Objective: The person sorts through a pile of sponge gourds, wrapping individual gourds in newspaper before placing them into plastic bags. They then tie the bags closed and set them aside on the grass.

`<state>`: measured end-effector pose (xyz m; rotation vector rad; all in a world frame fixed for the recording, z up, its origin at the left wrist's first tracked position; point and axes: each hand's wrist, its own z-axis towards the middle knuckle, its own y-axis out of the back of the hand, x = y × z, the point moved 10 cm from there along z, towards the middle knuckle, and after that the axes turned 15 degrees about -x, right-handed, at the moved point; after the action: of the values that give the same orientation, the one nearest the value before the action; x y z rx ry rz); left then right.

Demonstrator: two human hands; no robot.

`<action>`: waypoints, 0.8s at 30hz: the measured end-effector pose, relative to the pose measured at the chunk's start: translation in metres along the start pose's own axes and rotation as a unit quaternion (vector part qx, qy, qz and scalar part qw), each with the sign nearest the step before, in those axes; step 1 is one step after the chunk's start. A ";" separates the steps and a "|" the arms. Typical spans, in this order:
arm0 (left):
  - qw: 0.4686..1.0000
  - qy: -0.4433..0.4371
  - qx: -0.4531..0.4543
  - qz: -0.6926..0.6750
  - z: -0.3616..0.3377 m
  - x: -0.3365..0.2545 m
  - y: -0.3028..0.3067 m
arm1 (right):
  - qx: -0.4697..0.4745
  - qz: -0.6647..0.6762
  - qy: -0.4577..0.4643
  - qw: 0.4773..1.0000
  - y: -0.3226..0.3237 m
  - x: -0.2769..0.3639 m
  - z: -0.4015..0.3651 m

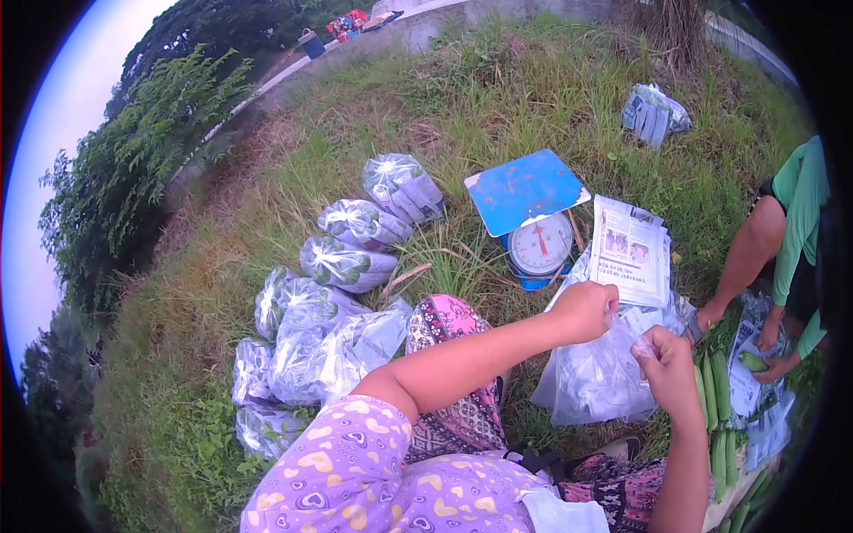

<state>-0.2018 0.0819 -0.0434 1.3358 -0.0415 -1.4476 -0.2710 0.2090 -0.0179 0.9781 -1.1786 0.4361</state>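
A clear plastic bag (591, 377) hangs low over the grass in front of me, between my hands. My left hand (585, 311) is closed in a fist at its upper edge. At the bag's right side, my right hand (666, 362) pinches the plastic between thumb and fingers. What lies inside the bag is hard to make out. Just beyond my hands is a stack of newspaper sheets (629, 258). A scale with a round dial (540, 246) and a blue top plate (526, 190) stands behind my left hand.
Several filled, tied plastic bags (351, 264) lie in the grass to the left; another bag (655, 115) sits farther back. At right, a co-worker's hands (775, 351) hold a green vegetable over newspaper. Long green vegetables (713, 391) lie near my right arm.
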 end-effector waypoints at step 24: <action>0.753 0.241 0.415 -0.450 -0.073 -0.045 0.012 | -0.292 0.253 -0.107 0.916 0.197 -0.144 0.069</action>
<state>-0.1532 0.1523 -0.0318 2.7023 0.3985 -1.8882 -0.5078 0.2858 -0.0648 0.1910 -1.6458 0.3498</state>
